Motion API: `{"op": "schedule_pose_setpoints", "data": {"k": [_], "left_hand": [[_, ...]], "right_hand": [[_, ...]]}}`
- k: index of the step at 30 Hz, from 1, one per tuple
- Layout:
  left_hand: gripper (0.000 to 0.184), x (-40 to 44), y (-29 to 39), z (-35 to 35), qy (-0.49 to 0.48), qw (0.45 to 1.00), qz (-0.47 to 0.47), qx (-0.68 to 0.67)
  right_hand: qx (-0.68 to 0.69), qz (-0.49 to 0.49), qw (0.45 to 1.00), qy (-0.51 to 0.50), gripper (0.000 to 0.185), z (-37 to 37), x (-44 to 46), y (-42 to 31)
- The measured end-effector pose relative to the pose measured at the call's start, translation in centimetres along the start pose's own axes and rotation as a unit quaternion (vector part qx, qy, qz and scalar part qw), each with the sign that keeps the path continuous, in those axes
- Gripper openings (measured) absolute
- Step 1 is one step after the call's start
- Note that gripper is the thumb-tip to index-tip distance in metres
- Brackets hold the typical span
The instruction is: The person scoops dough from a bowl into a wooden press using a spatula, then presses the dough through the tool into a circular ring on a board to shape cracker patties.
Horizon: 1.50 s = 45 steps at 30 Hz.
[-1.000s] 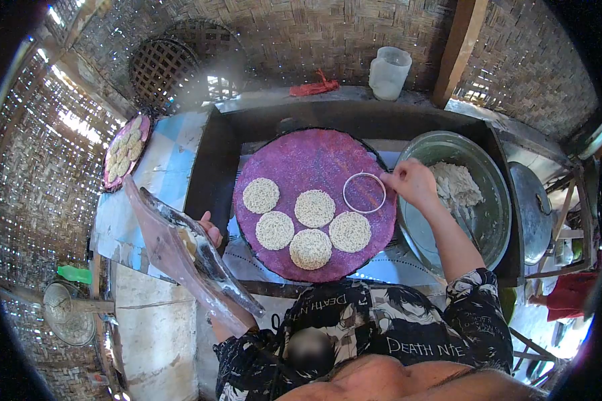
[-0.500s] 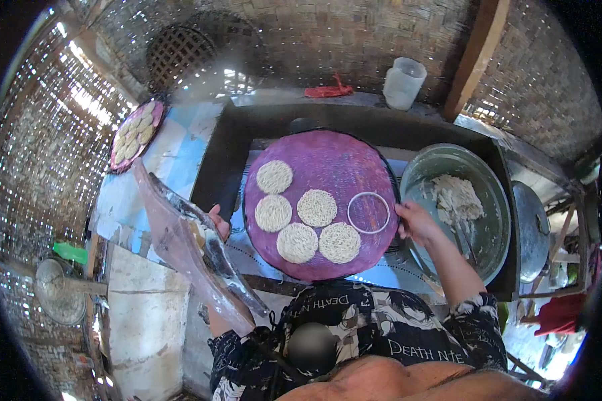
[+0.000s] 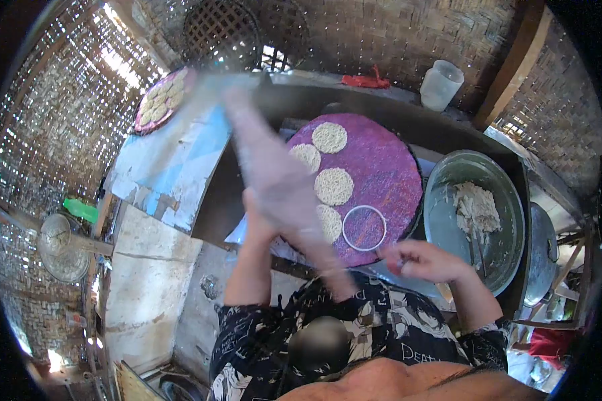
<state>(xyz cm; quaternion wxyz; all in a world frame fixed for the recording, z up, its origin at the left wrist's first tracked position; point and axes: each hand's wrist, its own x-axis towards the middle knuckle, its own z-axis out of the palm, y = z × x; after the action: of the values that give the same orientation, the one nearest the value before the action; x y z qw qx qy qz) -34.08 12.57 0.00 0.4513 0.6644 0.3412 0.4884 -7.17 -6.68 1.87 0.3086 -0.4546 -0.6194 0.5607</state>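
Note:
A round purple tray bears several pale discs of squiggly dough strands, one of them a disc near its middle. On its near edge lies a thin white ring. My right hand has curled fingers at the tray's near right rim, close beside the ring. My left hand is at a long, wooden-looking press, smeared by motion, which slants across the tray's left side. The press hides most of the left fingers and part of the discs.
To the right stands a green basin with pale dough and a utensil. A lidded pot is beyond it. A second tray with discs sits far left; a white jug and red plastic are at the back.
The tray has turned clockwise, carrying the discs and ring round. My right hand has moved down along its rim. The press and my left hand have swung right over the tray; the view has shifted.

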Motion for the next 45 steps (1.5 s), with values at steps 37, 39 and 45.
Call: {"op": "schedule_pose_setpoints", "data": {"k": [37,39,45], "left_hand": [[0.05,6.4,-0.7,7.0,-0.059,0.733,-0.193,-0.649],[0.05,7.1,-0.9,6.9,-0.065,0.735,-0.179,-0.651],[0.048,7.4,-1.3,9.2,-0.043,0.718,-0.202,-0.664]], "right_hand": [[0.075,0.288,0.948,0.11,0.061,-1.8,2.8,-4.7],[0.02,0.281,0.949,0.139,0.059,-2.1,3.1,-4.7],[-0.092,0.283,0.933,0.2,0.055,-2.9,2.3,-5.8]]}}
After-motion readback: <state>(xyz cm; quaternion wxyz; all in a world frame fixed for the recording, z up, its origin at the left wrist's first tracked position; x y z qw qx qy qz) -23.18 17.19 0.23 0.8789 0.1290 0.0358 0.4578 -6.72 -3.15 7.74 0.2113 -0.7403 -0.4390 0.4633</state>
